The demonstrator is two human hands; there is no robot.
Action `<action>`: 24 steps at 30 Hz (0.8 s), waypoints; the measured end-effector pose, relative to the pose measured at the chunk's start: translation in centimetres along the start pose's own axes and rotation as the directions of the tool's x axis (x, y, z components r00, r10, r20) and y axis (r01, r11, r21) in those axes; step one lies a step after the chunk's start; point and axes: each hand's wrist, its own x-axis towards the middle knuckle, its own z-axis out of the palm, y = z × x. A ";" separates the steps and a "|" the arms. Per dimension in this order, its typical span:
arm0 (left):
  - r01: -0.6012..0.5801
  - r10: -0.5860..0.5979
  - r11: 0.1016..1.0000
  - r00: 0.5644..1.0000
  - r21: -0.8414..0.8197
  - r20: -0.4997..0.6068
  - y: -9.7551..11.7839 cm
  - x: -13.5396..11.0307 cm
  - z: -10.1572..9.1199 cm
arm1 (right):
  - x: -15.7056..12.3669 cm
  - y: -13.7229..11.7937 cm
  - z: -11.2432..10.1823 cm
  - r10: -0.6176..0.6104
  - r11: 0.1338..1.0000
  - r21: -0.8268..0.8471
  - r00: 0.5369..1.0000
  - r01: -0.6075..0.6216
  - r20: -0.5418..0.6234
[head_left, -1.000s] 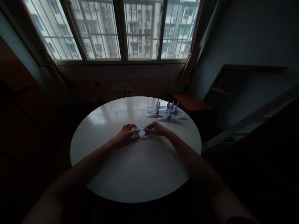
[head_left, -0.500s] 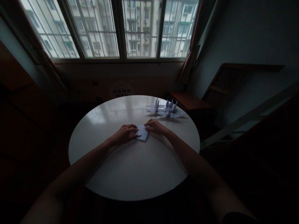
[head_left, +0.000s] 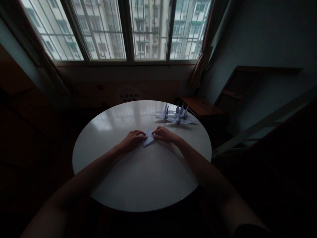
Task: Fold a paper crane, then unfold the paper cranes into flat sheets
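Observation:
A small pale blue folded paper [head_left: 148, 138] lies on the round white table [head_left: 138, 178], between my two hands. My left hand [head_left: 132, 139] rests on the paper's left side with its fingers curled over the edge. My right hand [head_left: 164, 135] pinches the paper's right part with bent fingers. Part of the paper is hidden under both hands. Several finished paper cranes [head_left: 176, 116] of the same pale blue stand on the table beyond my right hand.
A barred window [head_left: 133, 29] runs along the far wall, with a curtain [head_left: 201, 56] at its right end. A low wooden stand [head_left: 199, 105] sits just past the table's far right rim. A dark wooden frame [head_left: 247, 86] leans at the right.
The paper now looks narrower and more folded up than half a second ago. Both hands have stayed on it and drawn a little closer together. The view has shifted slightly.

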 end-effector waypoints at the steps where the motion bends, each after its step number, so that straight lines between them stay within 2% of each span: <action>1: -0.005 0.005 1.000 1.000 -0.002 -0.007 -0.1 0.0 0.0 | 0.0 -0.1 0.0 0.001 1.000 0.011 1.000 -0.001 0.005; 9: 0.024 -0.022 0.999 0.998 0.034 -0.051 0.8 -0.2 -0.6 | -0.2 -1.0 -0.4 -0.133 0.986 0.119 0.981 0.116 0.144; 11: 0.019 -0.018 1.000 0.998 0.022 -0.053 0.7 -0.2 -0.6 | -0.2 -1.1 -0.4 -0.154 0.981 0.135 0.983 0.139 0.102; 15: -0.033 0.031 0.998 0.998 -0.048 -0.054 0.1 -0.1 0.0 | 0.1 -1.0 -0.5 -0.193 0.977 0.063 0.973 0.202 -0.123; 17: -0.084 0.079 0.992 0.996 -0.099 -0.050 -0.2 -0.1 0.3 | 0.3 -0.8 -0.5 -0.194 0.978 0.034 0.963 0.204 -0.189; 20: -0.122 0.117 0.980 0.992 -0.160 -0.037 -0.4 -0.1 0.5 | 0.5 -0.4 -0.2 -0.146 0.983 0.078 0.970 0.164 -0.196; 24: -0.082 0.085 0.987 0.996 -0.138 0.017 0.2 -0.1 -0.1 | 0.4 -0.1 0.4 -0.064 0.980 0.182 0.993 0.081 -0.096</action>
